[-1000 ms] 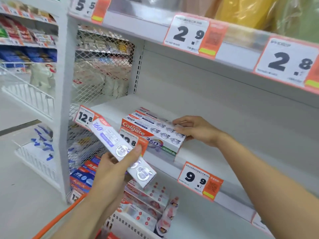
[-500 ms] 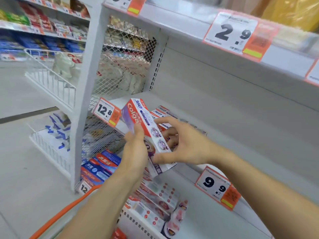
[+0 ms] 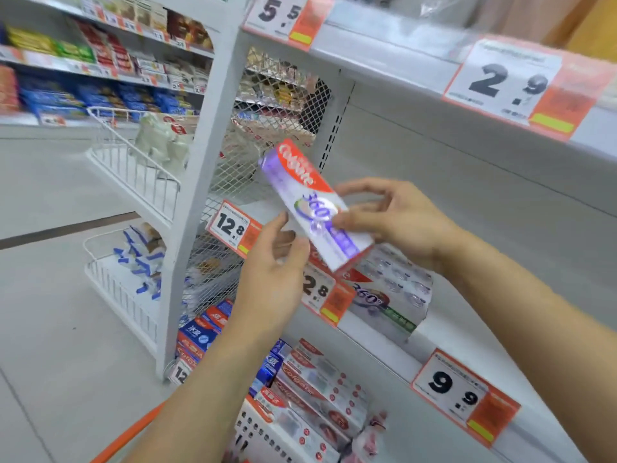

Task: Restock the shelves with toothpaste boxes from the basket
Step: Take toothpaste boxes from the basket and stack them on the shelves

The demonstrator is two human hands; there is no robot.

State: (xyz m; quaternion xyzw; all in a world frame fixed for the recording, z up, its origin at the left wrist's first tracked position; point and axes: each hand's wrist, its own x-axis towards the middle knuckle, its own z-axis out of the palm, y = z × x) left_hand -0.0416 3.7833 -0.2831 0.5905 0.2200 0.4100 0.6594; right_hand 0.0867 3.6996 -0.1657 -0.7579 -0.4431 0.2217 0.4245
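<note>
A white and red Colgate 360 toothpaste box is tilted in the air in front of the middle shelf. My right hand pinches its right end, thumb on the front face and fingers behind. Just below the box is my left hand, fingers loosely curled, with only the fingertips near the lower edge. A small stack of the same boxes lies on the shelf under my right hand. Several more boxes lie in the white basket with an orange handle at the bottom.
Price tags hang on the shelf edges: 12.8, 9.9 and 2.9. A mesh end panel closes the shelf's left end. White wire racks stick out into the aisle at left.
The box has gone from my left hand's grip to my right hand's and has turned its front face toward me. My left hand has loosened and dropped slightly below it.
</note>
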